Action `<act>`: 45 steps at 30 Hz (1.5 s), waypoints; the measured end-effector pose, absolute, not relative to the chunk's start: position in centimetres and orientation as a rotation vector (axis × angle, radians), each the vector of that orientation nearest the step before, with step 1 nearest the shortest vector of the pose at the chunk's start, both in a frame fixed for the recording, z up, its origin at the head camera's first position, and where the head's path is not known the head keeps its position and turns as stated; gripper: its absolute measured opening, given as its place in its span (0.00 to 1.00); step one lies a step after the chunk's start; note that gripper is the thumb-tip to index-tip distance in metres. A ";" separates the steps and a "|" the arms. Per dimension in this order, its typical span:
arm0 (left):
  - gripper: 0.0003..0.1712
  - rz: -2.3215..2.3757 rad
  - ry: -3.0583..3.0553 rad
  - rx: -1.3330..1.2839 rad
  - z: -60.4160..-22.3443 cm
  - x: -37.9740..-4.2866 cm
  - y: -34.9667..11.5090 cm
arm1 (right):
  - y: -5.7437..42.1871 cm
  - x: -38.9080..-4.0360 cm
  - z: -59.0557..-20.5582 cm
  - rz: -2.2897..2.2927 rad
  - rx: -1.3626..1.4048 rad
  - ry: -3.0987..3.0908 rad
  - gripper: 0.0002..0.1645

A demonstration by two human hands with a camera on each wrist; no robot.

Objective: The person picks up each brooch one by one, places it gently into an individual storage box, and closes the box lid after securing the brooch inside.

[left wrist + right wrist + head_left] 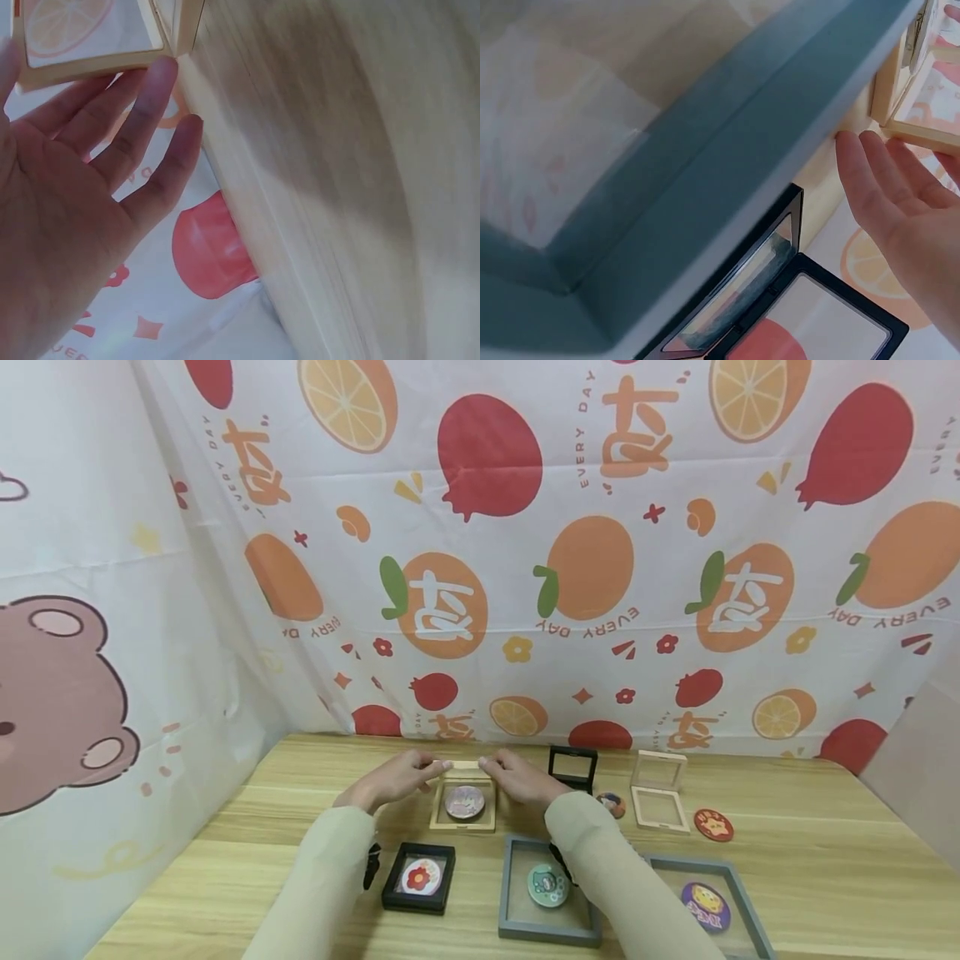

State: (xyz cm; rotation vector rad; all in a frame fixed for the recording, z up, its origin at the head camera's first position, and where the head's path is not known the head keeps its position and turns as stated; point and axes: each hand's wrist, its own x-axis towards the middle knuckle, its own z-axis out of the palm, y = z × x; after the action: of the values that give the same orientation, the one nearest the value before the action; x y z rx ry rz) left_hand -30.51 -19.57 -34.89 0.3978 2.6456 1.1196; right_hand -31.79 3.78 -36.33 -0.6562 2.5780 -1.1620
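Observation:
A light wooden display frame (462,827) lies on the table with its lid (465,766) raised at the far side. A round pinkish badge (465,802) sits in its lower half. My left hand (393,779) holds the lid at its left end, thumb in front; in the left wrist view its fingers (142,112) are behind the lid's rim (97,67). At the lid's right end my right hand (525,779) pinches it the same way. The right wrist view shows that hand (915,217) below the lid's corner (922,139).
Nearer me stand a black frame (416,906) with a flower badge and grey frames (551,933) with badges, partly under the right sleeve. To the right are an opened black frame (573,752), an opened wooden frame (660,825) and a red badge (713,825). A printed curtain (510,585) hangs behind.

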 end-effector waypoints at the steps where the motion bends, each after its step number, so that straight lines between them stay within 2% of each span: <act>1: 0.30 1.109 2.647 0.401 -34.8 -30.4 -19.7 | 3.7 -31.7 -36.3 -1.165 -0.650 2.578 0.27; 9: 0.29 1.082 2.654 0.408 -35.1 -30.4 -19.6 | 4.1 -31.7 -36.6 -1.059 -0.621 2.617 0.34; 16: 0.26 1.085 2.622 0.426 -35.5 -30.5 -20.0 | 4.3 -31.5 -36.6 -0.957 -0.601 2.610 0.32; 21: 0.27 1.067 2.622 0.476 -35.3 -30.3 -20.1 | 4.3 -31.4 -36.3 -0.876 -0.596 2.609 0.39; 26: 0.29 1.066 2.624 0.477 -35.4 -30.3 -20.0 | 4.5 -31.6 -36.2 -0.851 -0.607 2.602 0.39; 36: 0.43 0.925 2.668 0.458 -35.9 -30.8 -19.8 | 4.5 -32.0 -36.2 -0.890 -0.639 2.543 0.37; 45: 0.46 0.915 2.609 0.471 -35.8 -31.3 -19.7 | 4.5 -32.2 -36.0 -0.904 -0.673 2.492 0.36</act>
State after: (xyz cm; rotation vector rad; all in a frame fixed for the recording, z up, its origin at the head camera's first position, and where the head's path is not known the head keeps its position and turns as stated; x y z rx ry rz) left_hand -31.33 -19.72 -35.75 0.4715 2.6093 0.9153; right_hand -32.18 4.46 -35.97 -0.6726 2.4925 -0.9039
